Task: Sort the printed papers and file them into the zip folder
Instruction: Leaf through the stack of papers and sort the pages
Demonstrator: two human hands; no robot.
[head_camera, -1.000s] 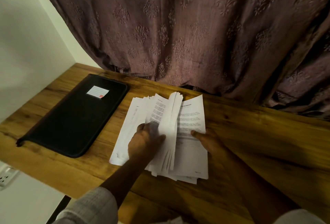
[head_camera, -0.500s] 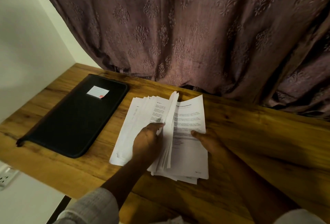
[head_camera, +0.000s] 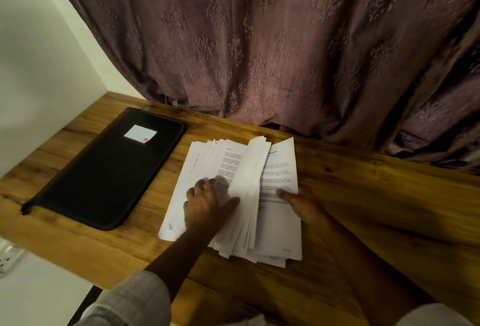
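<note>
Currently, left hand [head_camera: 207, 203]: you grip a raised bundle of papers [head_camera: 249, 169].
Right hand [head_camera: 304, 206]: fingers straight, pressing the papers flat.
Folder [head_camera: 104, 169]: closed, on table [head_camera: 376, 208], beside papers.

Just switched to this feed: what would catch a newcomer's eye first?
The white papers fanned out mid-way along the desk stand out, with the left hand lifting a sheaf of pages and the right hand pressing flat on the sheets at the right. Left of them lies a black folder, closed, with a white label near its far end. A patterned purple curtain fills the background.
</note>
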